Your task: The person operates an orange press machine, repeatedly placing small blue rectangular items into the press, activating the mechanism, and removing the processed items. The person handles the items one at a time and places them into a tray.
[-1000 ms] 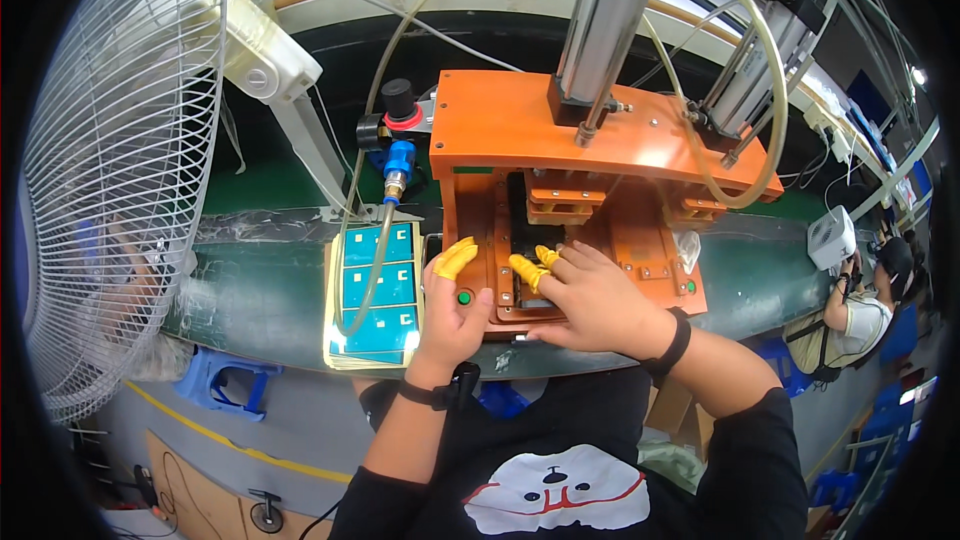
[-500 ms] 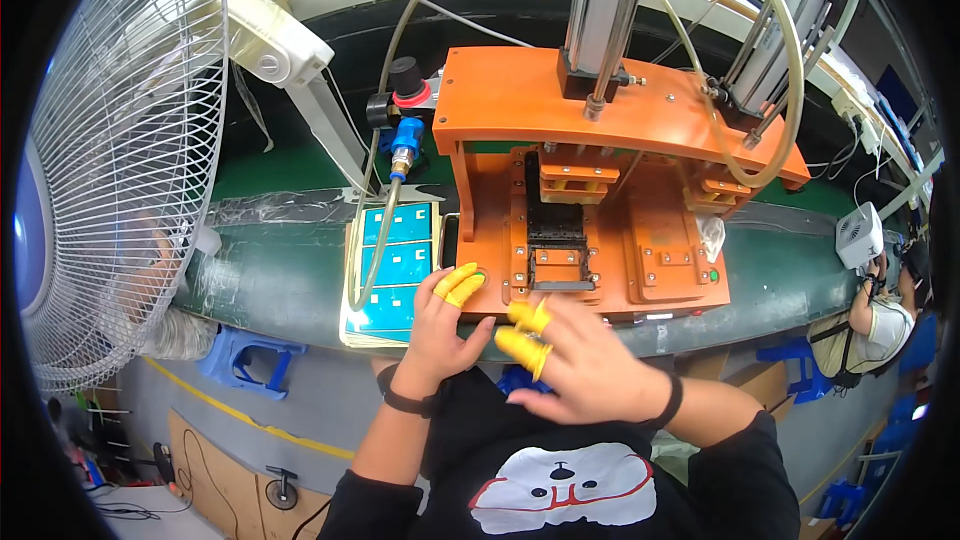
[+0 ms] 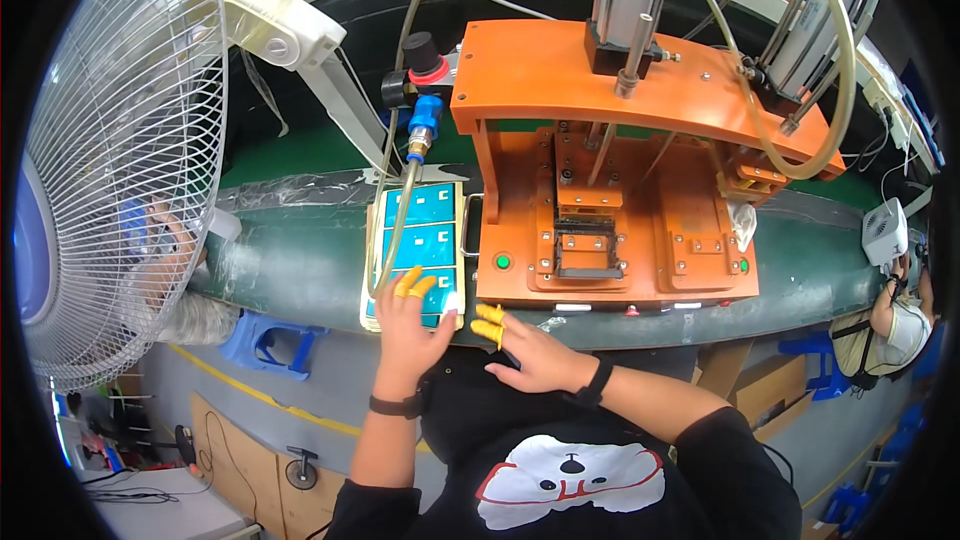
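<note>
Orange twin-cylinder press (image 3: 560,62) and blue-panelled sheet stack (image 3: 432,205)

Tabletop (image 3: 290,260): dark green, carrying both. Orange twin-cylinder press: right of centre. Blue-panelled sheet stack: pale-edged, three panels facing up, just left of the press. Person's left hand (image 3: 408,328): over the stack's nearest panel, thumb wide of the fingers; contact cannot be confirmed. Person's right hand (image 3: 535,352): before the press's front-left corner, fingers extended, thumb apart; whether they hold anything cannot be told. Finger cots (image 3: 488,331): yellow, on both hands.
</note>
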`<action>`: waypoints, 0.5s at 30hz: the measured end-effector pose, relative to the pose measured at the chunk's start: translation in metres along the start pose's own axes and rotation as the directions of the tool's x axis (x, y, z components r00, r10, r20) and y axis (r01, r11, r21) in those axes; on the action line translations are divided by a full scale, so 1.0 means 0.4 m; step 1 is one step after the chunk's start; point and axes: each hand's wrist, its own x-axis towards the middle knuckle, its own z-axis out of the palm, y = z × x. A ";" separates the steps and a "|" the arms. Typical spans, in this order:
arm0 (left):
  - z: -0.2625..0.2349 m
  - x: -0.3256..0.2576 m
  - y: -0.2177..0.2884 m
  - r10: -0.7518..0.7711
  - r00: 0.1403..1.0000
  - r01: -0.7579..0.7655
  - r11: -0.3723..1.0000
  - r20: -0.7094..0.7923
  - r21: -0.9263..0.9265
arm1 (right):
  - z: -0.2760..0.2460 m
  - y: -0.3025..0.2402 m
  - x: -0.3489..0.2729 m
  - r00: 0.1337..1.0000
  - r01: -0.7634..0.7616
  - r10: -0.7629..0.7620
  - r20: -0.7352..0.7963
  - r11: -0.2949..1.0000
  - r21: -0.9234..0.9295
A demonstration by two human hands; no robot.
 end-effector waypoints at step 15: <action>0.050 -0.006 0.024 -0.244 0.968 0.243 0.970 0.065 0.013 | 0.070 0.052 0.019 0.999 0.043 -0.044 -0.009 0.996 -0.083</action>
